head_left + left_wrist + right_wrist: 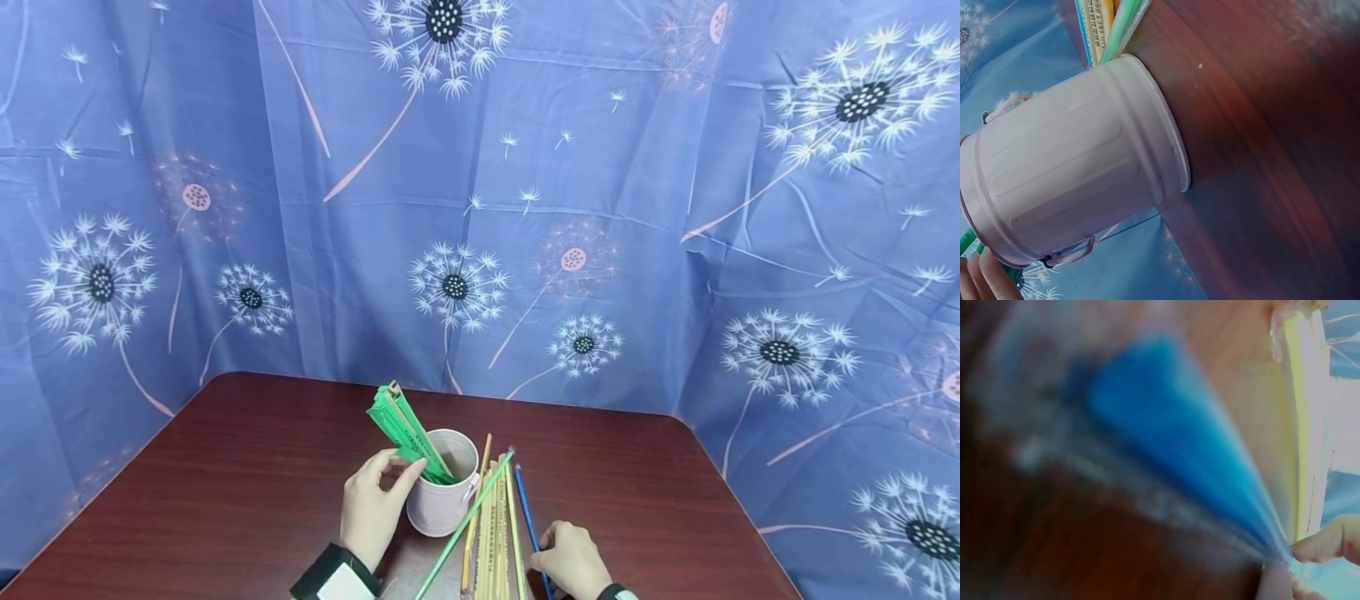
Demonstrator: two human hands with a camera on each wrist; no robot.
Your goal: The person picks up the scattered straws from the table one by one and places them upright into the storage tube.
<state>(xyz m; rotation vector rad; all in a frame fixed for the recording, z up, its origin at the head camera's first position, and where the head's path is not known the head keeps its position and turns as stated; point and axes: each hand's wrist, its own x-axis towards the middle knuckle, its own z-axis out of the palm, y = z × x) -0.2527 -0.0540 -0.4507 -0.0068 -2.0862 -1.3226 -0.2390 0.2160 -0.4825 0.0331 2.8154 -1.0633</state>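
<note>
My left hand pinches the green paper-wrapped sticks, which lean in a pale metal bucket-shaped cup; in the left wrist view its fingertips show at the rim of the cup. My right hand pinches a long blue stick in clear wrapping between thumb and finger. The same blue stick looms large and blurred in the right wrist view, with the fingertips at its far part.
Beside the cup lie several tan printed sticks, an orange stick, a yellow-green stick and a green stick slanting across. The dark red tabletop ends at a blue dandelion-print cloth.
</note>
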